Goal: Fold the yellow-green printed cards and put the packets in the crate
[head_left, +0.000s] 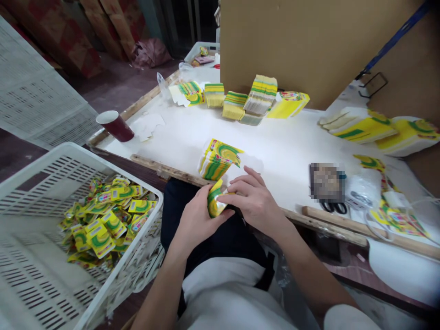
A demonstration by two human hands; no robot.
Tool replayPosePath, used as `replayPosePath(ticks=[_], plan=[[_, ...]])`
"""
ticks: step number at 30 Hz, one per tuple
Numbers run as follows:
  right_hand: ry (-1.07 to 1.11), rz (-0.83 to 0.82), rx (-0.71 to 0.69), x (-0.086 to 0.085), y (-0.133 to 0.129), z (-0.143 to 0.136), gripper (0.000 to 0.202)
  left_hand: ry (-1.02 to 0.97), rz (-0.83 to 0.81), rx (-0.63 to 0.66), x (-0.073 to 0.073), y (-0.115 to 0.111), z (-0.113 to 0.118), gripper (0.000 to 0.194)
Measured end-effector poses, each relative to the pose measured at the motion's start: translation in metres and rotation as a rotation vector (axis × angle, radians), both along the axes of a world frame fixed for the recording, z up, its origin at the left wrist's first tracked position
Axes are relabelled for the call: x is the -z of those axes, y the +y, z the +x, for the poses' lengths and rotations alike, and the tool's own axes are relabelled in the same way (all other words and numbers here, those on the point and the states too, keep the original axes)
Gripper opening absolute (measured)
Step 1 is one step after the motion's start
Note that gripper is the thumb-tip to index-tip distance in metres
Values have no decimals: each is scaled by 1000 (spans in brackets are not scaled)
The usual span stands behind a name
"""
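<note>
Just before the table's edge (165,168), both hands, left (197,220) and right (254,201), pinched one yellow-green packet (215,202) with fingers curled shut.

Head camera looks steeply down, close over the table (282,146).

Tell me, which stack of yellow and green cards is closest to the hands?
The fanned yellow-and-green card stack at the table's near edge, just above the right hand. The other stacks sit far back by the brown cardboard wall.
</note>
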State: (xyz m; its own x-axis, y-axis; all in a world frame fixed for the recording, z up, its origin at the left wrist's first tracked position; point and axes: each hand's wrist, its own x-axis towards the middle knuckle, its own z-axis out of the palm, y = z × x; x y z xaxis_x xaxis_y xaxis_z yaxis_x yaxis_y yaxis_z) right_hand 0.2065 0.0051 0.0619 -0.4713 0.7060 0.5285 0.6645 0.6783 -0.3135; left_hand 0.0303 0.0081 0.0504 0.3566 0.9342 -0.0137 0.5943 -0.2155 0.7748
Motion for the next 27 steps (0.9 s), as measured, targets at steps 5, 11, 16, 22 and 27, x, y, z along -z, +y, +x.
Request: replayPosePath(ticks=[5,11,16,22,27], plan=[[192,-78,129,-3,-6,-3,43,-55,-2,-124,-2,1,-1,54],[662,-159,348,1,-2,-7,59,-190,-23,-82,-2,-3,3,56],[804,-432,98,3,0,-8,34,-253,-38,-10,-4,-6,6,55],[817,-497,11,-3,-3,-10,39,-242,-17,50,-5,-7,5,55],[769,-504,133,-3,-5,-12,34,-158,43,33,-3,-7,4,57]])
